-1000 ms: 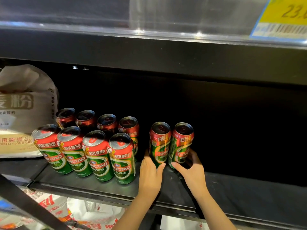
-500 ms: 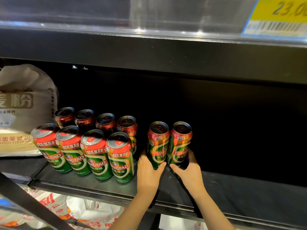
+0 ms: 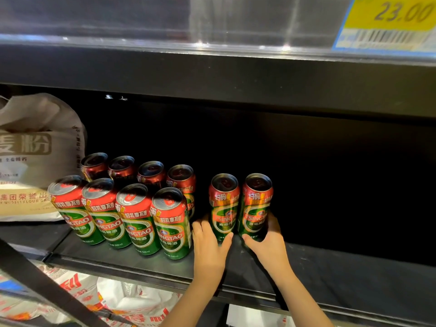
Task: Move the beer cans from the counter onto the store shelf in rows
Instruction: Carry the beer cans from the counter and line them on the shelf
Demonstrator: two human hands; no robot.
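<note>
We see Tsingtao beer cans (image 3: 169,223) with red upper bands, green bodies, white lettering and silvery tops. Our shelf (image 3: 354,274) is black. At far left the flour sack (image 3: 35,149) is beige with tan characters. The price tag (image 3: 387,22) at upper right is yellow, edged in blue.
</note>
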